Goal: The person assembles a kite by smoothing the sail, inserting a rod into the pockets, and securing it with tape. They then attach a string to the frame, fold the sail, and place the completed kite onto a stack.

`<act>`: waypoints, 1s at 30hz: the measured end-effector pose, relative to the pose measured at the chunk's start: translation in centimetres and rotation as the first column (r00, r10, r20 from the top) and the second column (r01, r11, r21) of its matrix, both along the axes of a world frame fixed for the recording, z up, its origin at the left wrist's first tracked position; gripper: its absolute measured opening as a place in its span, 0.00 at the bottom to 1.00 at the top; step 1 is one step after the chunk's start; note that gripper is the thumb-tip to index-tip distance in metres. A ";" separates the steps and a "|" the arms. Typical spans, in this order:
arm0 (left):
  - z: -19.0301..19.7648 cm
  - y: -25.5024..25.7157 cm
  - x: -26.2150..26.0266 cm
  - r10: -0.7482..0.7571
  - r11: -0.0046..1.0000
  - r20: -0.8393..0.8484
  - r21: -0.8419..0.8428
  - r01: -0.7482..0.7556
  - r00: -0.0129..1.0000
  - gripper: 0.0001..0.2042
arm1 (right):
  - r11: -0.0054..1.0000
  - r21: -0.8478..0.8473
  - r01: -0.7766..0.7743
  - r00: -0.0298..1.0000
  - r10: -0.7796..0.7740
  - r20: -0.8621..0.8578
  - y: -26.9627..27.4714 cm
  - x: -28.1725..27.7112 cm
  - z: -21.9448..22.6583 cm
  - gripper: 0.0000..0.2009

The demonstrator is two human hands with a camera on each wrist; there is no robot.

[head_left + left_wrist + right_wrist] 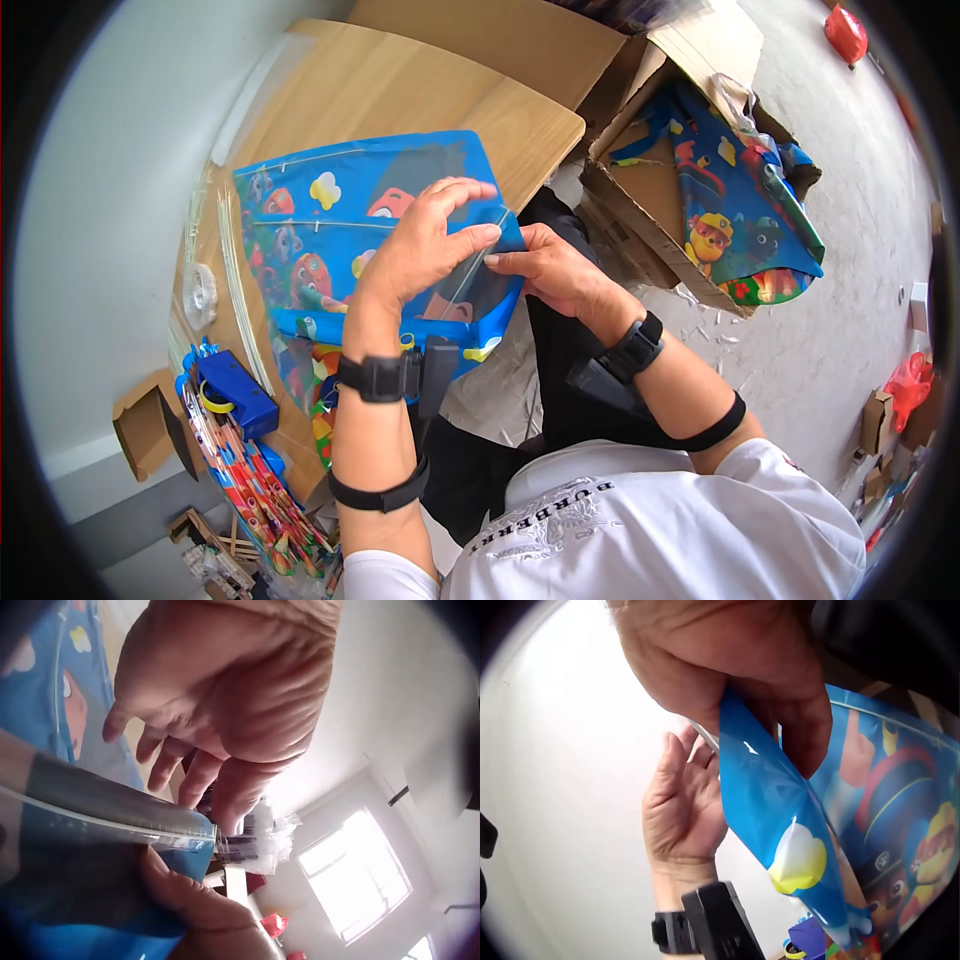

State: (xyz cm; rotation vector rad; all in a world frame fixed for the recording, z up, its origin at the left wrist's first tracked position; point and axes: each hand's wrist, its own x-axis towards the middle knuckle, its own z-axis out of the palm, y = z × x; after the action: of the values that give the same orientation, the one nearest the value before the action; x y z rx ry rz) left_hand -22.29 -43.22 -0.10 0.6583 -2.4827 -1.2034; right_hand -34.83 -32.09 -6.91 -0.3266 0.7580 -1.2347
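Observation:
Blue plastic sheets (330, 205) printed with cartoon dogs and clouds lie layered over the table's edge, with thin pale rods along them. My right hand (572, 278) pinches the near corner of the top sheet between thumb and fingers, beside the end of a rod (462, 283). In the right wrist view the gripped sheet (769, 802) hangs in a fold from the fingers. My left hand (425, 245) hovers over the same corner with its fingers extended and apart. The left wrist view shows its palm (225, 682) with nothing in it.
An open cardboard box (640, 235) at right holds more printed sheets. Along the wooden table's (400, 85) left side are loose thin rods (235, 280), a roll of white tape (200, 297), a blue tape dispenser (240, 395) and a bundle of printed packets (255, 480).

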 end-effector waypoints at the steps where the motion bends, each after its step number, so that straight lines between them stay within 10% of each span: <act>1: 0.3 -0.5 -0.4 -0.003 1.000 0.001 0.009 0.003 1.000 0.13 | 1.000 -0.004 -0.025 0.995 0.024 -0.092 0.0 -0.2 -0.1 0.07; 3: 1.0 -1.2 -1.0 0.049 0.941 0.350 0.299 -0.161 0.935 0.06 | 0.999 0.008 -0.047 0.983 0.047 -0.180 0.2 -0.7 -0.4 0.07; 7: -0.9 -1.2 -0.8 0.130 0.834 0.219 0.503 -0.226 0.967 0.03 | 0.991 0.014 -0.130 0.976 0.131 -0.176 0.8 -2.2 -1.1 0.07; 12: -1.1 -0.5 -0.8 0.135 0.826 0.174 0.525 -0.208 0.975 0.03 | 0.979 0.198 0.044 0.943 -0.106 0.315 -0.3 -4.2 -2.5 0.12; 16: -0.8 -0.3 -0.9 0.137 0.829 0.160 0.522 -0.202 0.978 0.04 | 0.978 0.210 -0.001 0.916 -0.084 0.393 -1.6 -4.4 -2.5 0.10; 30: -1.0 -0.4 -0.8 0.135 0.836 0.135 0.517 -0.186 0.982 0.04 | 0.963 0.227 0.143 0.979 -0.171 0.109 -1.9 -3.4 -0.4 0.09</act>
State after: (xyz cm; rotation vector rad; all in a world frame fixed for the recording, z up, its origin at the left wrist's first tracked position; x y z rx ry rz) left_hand -23.13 -43.63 -1.12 1.0575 -2.0993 -1.8423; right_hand -38.19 -33.98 -7.30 -0.0066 0.8113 -1.2942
